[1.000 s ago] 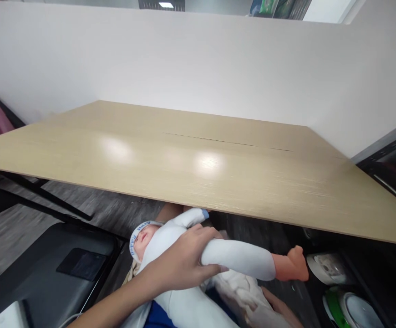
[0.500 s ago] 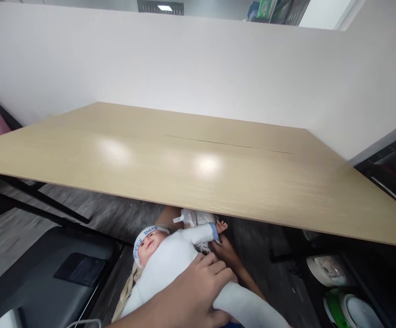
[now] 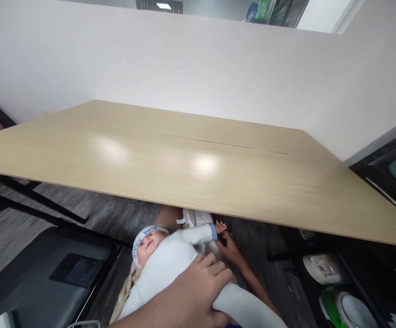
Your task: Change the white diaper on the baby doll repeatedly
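A baby doll (image 3: 167, 259) in a white suit with blue cuffs and a "Happy Baby" hat lies across my lap, head to the left. My left hand (image 3: 206, 282) is closed around the doll's white leg (image 3: 249, 305) near the hip. Just below the doll's small hand (image 3: 220, 227) is my right hand (image 3: 231, 250), thumb and fingers apart, beside a white diaper-like piece (image 3: 196, 217) with a side tab. The doll's arm and the table edge hide part of that piece. Beige cloth (image 3: 126, 289) shows under the doll.
A wooden table (image 3: 150, 164) spans the view above my lap, its front edge close over the doll. At left stands a black chair (image 3: 37, 273) with a dark flat phone-like item (image 3: 77, 269) on it. White and green containers (image 3: 341, 300) sit on a dark shelf at lower right.
My right hand has shifted slightly right, and its fingers show more by the doll's hand. The white piece looks less crumpled. My left hand stays on the leg.
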The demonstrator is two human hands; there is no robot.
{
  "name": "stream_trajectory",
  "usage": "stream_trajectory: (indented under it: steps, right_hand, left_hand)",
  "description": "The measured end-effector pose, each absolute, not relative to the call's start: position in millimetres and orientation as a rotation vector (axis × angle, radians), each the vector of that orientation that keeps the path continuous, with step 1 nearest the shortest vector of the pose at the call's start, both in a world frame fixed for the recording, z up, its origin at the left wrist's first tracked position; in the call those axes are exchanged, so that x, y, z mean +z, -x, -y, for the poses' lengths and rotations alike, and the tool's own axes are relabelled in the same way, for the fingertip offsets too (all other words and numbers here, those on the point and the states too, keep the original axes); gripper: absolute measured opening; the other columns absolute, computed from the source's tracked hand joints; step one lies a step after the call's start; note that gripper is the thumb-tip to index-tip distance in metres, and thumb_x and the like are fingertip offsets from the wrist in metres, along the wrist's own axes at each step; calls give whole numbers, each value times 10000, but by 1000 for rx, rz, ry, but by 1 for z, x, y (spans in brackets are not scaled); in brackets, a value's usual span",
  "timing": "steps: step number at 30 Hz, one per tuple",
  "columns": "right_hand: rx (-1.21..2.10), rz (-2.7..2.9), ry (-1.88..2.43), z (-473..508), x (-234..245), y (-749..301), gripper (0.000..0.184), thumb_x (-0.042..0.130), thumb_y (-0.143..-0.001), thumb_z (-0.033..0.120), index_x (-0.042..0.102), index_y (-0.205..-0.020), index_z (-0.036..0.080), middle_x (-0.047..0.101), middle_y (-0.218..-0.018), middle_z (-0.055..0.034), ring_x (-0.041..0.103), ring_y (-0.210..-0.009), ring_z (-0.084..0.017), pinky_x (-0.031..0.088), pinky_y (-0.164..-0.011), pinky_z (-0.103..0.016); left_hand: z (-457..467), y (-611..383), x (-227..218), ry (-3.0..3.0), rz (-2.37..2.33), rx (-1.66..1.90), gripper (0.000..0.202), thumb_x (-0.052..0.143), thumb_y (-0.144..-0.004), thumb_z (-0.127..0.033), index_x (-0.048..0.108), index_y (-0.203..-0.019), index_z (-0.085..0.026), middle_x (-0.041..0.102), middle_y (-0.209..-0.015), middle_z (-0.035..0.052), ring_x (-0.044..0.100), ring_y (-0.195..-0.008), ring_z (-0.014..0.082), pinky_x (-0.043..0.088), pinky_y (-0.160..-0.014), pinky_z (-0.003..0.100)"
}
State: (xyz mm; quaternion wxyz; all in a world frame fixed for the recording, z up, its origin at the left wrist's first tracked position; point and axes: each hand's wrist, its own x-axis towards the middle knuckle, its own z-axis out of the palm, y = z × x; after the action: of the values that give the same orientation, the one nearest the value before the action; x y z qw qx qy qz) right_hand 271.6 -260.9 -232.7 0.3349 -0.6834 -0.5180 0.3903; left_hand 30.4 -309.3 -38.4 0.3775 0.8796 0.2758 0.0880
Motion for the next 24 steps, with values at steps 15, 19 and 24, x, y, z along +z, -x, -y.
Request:
stream_trajectory:
  steps: [15,19,24]
  right_hand:
    - [683,2340,1398,253,-86,-226,601,754,-1006,283,623,-1592,253,663,-1591,-123,557,-1502,-348,408,-1304,-550]
    - [687,2597,1354,236,-72,-199,412,716,-1033,259,696,-1442,218,742,-1368,-115,660,-1275,-330,513,-1128,-482]
    - [499,2687,1231,244,-44,-179,204,664,-1091,272,688,-1279,195,729,-1267,-110,659,-1183,-322,530,-1030,-463]
  left_hand:
    - [313,-24,-49,-2388,-609,256,463,788,-1017,-556,702,-1397,-306,774,-1277,58,670,-1215,320,443,-1131,460]
    - [320,-14,-52,-2462,-624,286,405,694,-1091,-524,680,-1444,-325,767,-1220,58,672,-1149,305,464,-1060,446]
    - [332,2,-63,-2577,-589,488,391,498,-1194,-342,612,-1567,-369,806,-1299,69,704,-1126,296,499,-1093,476]
